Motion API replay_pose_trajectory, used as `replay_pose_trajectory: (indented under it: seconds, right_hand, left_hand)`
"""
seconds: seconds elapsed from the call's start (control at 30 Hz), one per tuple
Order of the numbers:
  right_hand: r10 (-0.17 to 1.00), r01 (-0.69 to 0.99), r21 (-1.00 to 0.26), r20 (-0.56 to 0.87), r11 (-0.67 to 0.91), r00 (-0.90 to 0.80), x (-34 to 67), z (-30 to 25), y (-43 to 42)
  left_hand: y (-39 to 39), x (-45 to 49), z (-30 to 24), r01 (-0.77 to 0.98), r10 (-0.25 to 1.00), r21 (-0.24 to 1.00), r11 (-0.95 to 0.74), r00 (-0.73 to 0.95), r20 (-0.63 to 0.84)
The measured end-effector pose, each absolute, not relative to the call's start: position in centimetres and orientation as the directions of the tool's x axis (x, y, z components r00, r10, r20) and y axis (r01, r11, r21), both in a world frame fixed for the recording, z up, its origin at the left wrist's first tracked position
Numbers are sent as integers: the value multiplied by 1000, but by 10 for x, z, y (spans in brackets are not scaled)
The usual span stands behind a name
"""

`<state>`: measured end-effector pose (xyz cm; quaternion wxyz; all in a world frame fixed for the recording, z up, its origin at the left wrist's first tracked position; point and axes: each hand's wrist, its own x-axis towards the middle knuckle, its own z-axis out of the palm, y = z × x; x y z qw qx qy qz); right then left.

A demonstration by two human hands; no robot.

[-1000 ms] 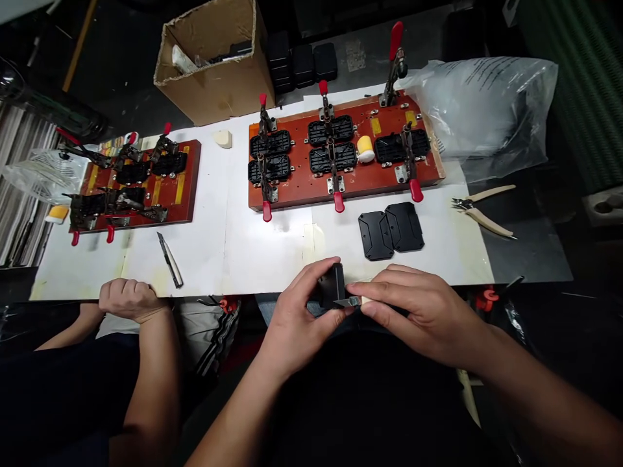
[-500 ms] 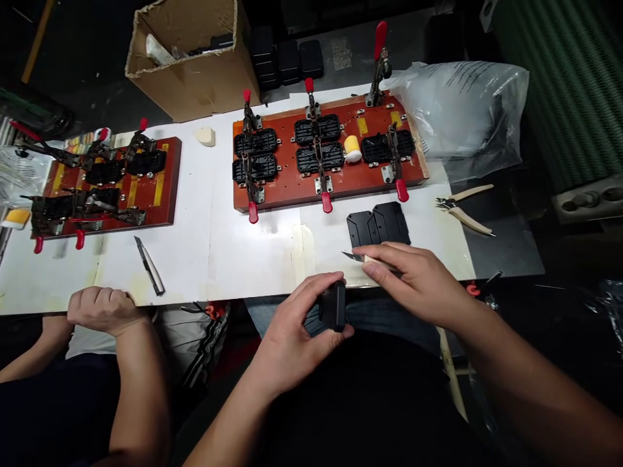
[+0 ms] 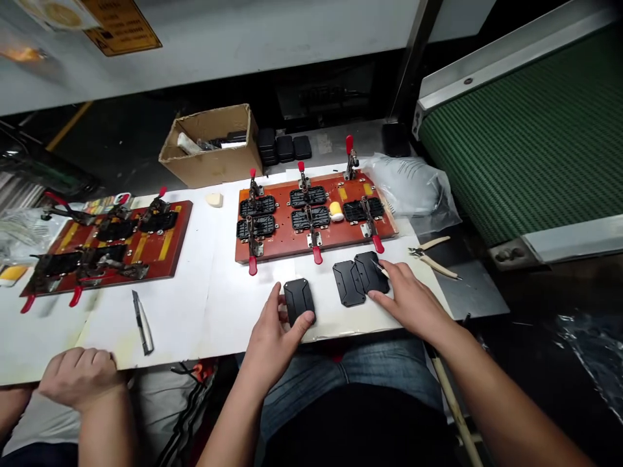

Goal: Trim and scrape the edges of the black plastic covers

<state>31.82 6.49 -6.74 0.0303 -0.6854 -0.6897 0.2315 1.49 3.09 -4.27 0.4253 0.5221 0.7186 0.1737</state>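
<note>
My left hand [image 3: 272,334] presses a black plastic cover [image 3: 298,301] flat on the white table sheet [image 3: 219,305], thumb on its right edge and fingers on its left. My right hand [image 3: 413,299] rests against two overlapping black covers [image 3: 359,280] and grips a small knife [image 3: 380,269], whose tip shows past the fingers. Just beyond both hands lies a red-brown fixture board [image 3: 292,246] with red-handled toggle clamps and several black parts clamped on it.
Another person's fist [image 3: 78,379] sits at the table's near left edge beside a loose knife [image 3: 142,322]. A second fixture board [image 3: 160,246] lies left. At the back are a cardboard box [image 3: 214,146] and a plastic bag [image 3: 413,188]. Pliers [image 3: 433,258] and a green conveyor [image 3: 525,136] are right.
My left hand carried the black cover from my lap up onto the table and laid it flat. My right hand moved with the knife to the two covers. The view tilted upward.
</note>
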Motion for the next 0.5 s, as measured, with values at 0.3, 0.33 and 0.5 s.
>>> replay_pose_trajectory:
  seconds: [0.3,0.33,0.5]
  right_hand:
    - [951,914,-371,-190,161,-244,256,-71,56]
    - [954,911,-376,-173,166,-245,261,-74,55]
    - [985,928,-337,-12,155,-169,318,-85,49]
  left_hand:
    - [12,-27,-27,764,900,540,354,-120,-420]
    - [12,-30,-32,755,917,565,333,-121,-380]
    - [20,-26,-62,775,999,630,-47,43,21]
